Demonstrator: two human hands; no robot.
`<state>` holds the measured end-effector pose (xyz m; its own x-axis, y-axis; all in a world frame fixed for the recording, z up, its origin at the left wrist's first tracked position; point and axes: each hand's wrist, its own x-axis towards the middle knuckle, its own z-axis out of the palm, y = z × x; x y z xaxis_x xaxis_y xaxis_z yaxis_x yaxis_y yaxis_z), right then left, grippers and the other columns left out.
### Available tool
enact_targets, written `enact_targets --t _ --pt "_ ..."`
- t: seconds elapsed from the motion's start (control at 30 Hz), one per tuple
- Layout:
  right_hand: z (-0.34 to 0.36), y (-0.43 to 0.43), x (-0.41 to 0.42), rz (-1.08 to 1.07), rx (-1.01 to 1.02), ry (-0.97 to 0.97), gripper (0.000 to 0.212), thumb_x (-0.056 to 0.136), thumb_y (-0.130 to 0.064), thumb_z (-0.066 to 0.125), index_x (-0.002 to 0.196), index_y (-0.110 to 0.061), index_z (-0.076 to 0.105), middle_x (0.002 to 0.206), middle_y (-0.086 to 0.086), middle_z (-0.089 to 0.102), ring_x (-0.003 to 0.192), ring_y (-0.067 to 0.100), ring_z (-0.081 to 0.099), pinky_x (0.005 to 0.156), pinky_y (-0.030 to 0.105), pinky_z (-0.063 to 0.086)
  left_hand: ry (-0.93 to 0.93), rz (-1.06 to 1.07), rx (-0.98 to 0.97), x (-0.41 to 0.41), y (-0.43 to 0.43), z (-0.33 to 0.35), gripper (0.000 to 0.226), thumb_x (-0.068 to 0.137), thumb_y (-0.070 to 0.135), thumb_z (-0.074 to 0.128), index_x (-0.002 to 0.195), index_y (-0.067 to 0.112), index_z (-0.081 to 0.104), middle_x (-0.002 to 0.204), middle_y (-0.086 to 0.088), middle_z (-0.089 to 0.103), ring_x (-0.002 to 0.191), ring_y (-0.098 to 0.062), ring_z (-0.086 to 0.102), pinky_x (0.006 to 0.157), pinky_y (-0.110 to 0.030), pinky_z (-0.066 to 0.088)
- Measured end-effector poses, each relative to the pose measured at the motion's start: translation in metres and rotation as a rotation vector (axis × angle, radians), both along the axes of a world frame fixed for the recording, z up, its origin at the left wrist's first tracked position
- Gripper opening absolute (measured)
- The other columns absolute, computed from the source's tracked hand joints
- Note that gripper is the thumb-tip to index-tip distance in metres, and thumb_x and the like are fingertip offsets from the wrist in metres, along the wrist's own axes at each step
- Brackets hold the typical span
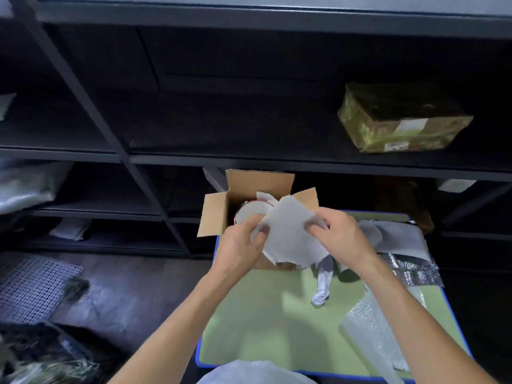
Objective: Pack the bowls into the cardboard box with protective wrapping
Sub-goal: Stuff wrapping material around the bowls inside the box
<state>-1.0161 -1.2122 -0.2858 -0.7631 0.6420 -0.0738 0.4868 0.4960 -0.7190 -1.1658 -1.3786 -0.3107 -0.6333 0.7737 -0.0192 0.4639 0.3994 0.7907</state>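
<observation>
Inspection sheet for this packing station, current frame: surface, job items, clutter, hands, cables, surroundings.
Surface: green mat, blue-edged, partly covered by wrapping.
Job's things: cardboard box open, flaps up, at the mat's far edge; bowl inside it; white sheet held over the box.
Clutter: bubble wrap and silver foil sheet on the mat's right side.
Grippers: left hand and right hand each pinch an edge of the white sheet.
Cables: nothing seen.
Surroundings: dark shelving behind; taped parcel on a shelf; mesh mat on the floor, left.

The foam sheet [288,231] and both hands hide most of the bowl [250,213].
</observation>
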Motion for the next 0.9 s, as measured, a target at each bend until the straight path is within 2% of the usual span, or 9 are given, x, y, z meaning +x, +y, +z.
enact_targets --t 0.13,0.2,0.3,0.4,0.5,0.63,0.7,0.8,0.9 --pt "0.016 -0.015 -0.033 -0.011 0.092 0.089 0.024 0.093 -0.020 0.059 0.102 -0.040 0.068 0.089 -0.025 0.068 0.087 -0.006 0.060 0.071 0.020 0.047 0.021 0.006 0.053 -0.027 -0.015 0.004 0.025 0.098 0.028 0.046 0.106 0.046 0.062 0.089 0.032 0.065 0.085 0.010 0.056 0.062 -0.007 0.039" --pt "0.023 -0.021 -0.049 -0.005 0.182 0.108 0.026 0.093 -0.014 0.057 0.105 -0.034 0.069 0.093 -0.022 0.068 0.090 0.003 0.062 0.074 0.025 0.049 0.026 0.020 0.076 -0.039 -0.022 0.005 0.030 0.100 0.030 0.046 0.117 0.049 0.061 0.089 0.046 0.059 0.088 0.024 0.052 0.065 -0.001 0.037" --pt "0.031 -0.028 -0.072 0.007 0.295 0.097 0.029 0.094 -0.011 0.056 0.114 -0.029 0.067 0.099 -0.008 0.072 0.092 0.021 0.065 0.081 0.036 0.053 0.042 0.037 0.079 -0.052 -0.029 0.005 0.032 0.102 0.033 0.044 0.121 0.056 0.056 0.088 0.050 0.056 0.089 0.028 0.051 0.061 -0.004 0.039" --pt "0.032 -0.030 -0.093 0.027 0.371 0.031 0.028 0.097 -0.014 0.053 0.117 -0.028 0.066 0.099 -0.002 0.073 0.091 0.025 0.066 0.080 0.041 0.054 0.049 0.026 0.075 -0.055 -0.031 0.005 0.034 0.102 0.035 0.044 0.126 0.058 0.049 0.096 0.046 0.058 0.092 0.021 0.053 0.061 -0.007 0.038" --pt "0.031 -0.028 -0.110 0.038 0.378 0.011 0.032 0.097 -0.009 0.048 0.109 -0.025 0.072 0.106 -0.006 0.073 0.101 0.019 0.065 0.087 0.038 0.053 0.050 0.014 0.049 -0.056 -0.032 -0.006 0.038 0.099 0.038 0.049 0.136 0.050 0.045 0.108 0.029 0.061 0.085 0.001 0.056 0.059 -0.009 0.034" --pt "0.027 -0.023 -0.129 0.081 0.338 0.011 0.039 0.095 -0.002 0.044 0.106 -0.023 0.075 0.113 -0.007 0.072 0.108 0.014 0.064 0.095 0.033 0.052 0.024 0.065 -0.017 -0.059 -0.041 -0.024 0.048 0.096 0.033 0.055 0.141 0.044 0.041 0.121 0.020 0.058 0.096 -0.008 0.056 0.076 -0.027 0.048" --pt "0.024 -0.021 -0.137 0.104 0.319 0.014 0.041 0.093 0.000 0.044 0.103 -0.024 0.075 0.111 -0.010 0.072 0.104 0.012 0.065 0.092 0.032 0.052 0.058 0.084 -0.030 -0.063 -0.045 -0.031 0.041 0.094 0.026 0.054 0.133 0.038 0.047 0.114 0.017 0.059 0.098 -0.010 0.057 0.082 -0.034 0.052" --pt "0.018 -0.017 -0.150 0.225 0.374 -0.083 0.044 0.090 0.003 0.043 0.102 -0.024 0.075 0.111 -0.011 0.072 0.106 0.012 0.062 0.091 0.035 0.051 0.103 0.102 -0.066 -0.071 -0.045 -0.041 0.025 0.093 0.025 0.053 0.118 0.028 0.053 0.098 0.012 0.056 0.087 -0.014 0.055 0.077 -0.040 0.052" --pt "0.013 -0.013 -0.162 0.379 0.474 -0.185 0.046 0.087 0.004 0.043 0.098 -0.027 0.074 0.108 -0.013 0.071 0.105 0.013 0.060 0.087 0.038 0.051 0.103 0.083 -0.085 -0.074 -0.042 -0.045 0.035 0.094 0.027 0.056 0.129 0.029 0.049 0.107 0.015 0.055 0.092 -0.012 0.053 0.078 -0.032 0.050"
